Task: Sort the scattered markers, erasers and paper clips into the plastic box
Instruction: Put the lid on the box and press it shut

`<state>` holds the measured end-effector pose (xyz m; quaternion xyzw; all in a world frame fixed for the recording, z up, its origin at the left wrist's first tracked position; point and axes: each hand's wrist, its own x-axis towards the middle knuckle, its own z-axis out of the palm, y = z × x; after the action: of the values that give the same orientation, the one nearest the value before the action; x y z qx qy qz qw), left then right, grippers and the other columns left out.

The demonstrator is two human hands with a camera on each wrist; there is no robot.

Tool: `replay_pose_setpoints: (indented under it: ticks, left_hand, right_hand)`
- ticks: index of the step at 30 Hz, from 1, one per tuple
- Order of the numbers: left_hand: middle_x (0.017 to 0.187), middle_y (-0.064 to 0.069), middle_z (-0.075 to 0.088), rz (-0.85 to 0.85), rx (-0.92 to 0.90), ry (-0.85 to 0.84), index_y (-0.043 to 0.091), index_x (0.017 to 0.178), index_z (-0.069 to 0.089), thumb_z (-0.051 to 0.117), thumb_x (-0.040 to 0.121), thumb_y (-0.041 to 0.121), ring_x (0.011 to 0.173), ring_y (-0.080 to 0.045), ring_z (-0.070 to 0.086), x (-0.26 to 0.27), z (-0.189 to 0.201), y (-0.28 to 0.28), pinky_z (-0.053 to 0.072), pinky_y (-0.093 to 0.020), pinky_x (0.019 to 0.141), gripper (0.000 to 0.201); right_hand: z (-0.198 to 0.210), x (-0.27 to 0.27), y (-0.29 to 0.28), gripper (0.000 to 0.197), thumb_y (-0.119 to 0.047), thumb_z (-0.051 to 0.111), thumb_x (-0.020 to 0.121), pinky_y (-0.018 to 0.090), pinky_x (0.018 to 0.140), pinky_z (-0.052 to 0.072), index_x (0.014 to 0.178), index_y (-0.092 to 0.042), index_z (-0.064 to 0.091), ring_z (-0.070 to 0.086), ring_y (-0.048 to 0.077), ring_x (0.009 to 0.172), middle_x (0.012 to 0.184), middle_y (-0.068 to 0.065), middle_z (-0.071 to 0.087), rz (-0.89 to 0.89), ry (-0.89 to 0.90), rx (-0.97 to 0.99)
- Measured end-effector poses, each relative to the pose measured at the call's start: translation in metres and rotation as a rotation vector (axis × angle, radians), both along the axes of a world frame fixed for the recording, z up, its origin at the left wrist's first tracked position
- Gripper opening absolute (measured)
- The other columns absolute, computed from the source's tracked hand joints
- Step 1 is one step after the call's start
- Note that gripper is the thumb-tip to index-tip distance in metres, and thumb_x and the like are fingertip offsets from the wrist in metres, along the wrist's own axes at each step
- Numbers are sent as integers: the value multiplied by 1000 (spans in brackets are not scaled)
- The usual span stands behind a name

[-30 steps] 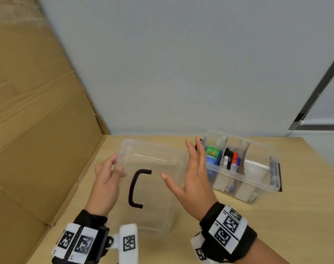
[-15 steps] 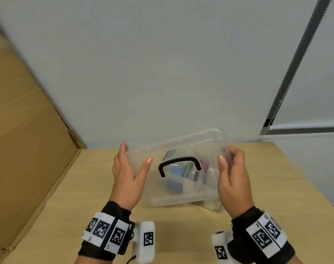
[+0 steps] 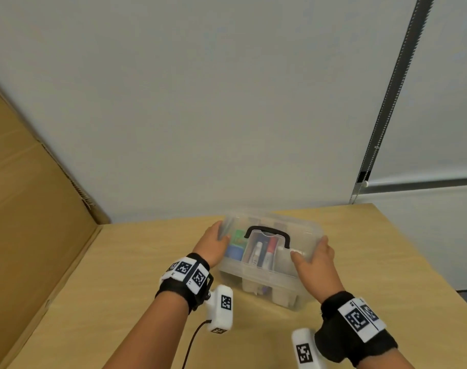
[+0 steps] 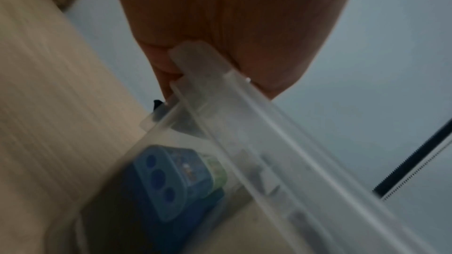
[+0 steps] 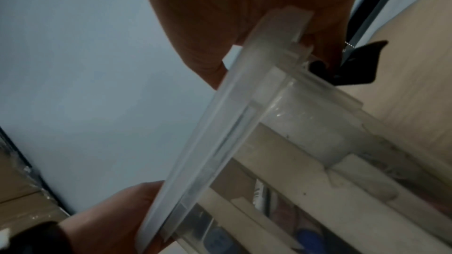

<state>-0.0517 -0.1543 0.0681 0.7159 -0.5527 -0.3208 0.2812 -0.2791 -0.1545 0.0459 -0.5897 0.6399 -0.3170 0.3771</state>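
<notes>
At left, our left hand (image 3: 213, 245) grips the left end of the clear lid (image 3: 298, 230); at right, our right hand (image 3: 316, 258) grips its right end, thumb on top. Lid rests on the plastic box (image 3: 256, 282), mid-table (image 3: 136, 283), seemingly not yet snapped down. To seat it well, we judge both ends should be lowered level, square over the rim, then pressed evenly. Counted through the lid: one black handle (image 3: 267, 233), one blue item (image 3: 233, 252), about three markers (image 3: 264, 253); paper clips cannot be told.
</notes>
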Motion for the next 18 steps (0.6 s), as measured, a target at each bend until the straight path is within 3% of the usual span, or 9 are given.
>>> replay_pose_setpoints:
  ticks: [3,6,9,14,18]
  left_hand:
    - [154,-6,29,14,-15,-32,14,149,22,41,100,27,139,-22,31,3,-10,3,25,-34,113,54]
    - [146,-4,39,51,-72,-27,18,146,28,42,99,30,127,-20,45,4,-19,13,38,-33,105,50]
    - [142,-2,40,111,-110,-61,17,145,28,42,98,32,121,-19,50,0,-25,29,43,-30,96,51]
    - [142,-7,34,174,-129,-130,12,146,23,40,98,33,118,-24,51,-4,-32,39,45,-35,100,55]
    - [139,-9,33,182,-106,-185,13,146,20,37,98,36,115,-26,51,-1,-32,31,46,-40,100,56]
  right_hand:
    - [0,4,-4,83,-31,52,94,36,104,36,150,-6,-4,35,33,134,155,14,10,-19,97,-20]
    - [-1,3,-10,73,-34,44,97,39,95,42,150,-6,4,46,35,124,151,14,21,-24,189,-54]
    - [0,0,-19,61,-33,36,100,38,92,44,150,-9,10,51,33,119,148,13,27,39,252,-93]
    - [-2,-6,-36,53,-23,30,101,32,82,41,150,-12,12,54,31,111,142,14,36,135,328,-116]
    - [-5,-1,-47,52,-21,30,101,35,92,41,150,-10,14,49,32,117,139,17,38,135,353,-109]
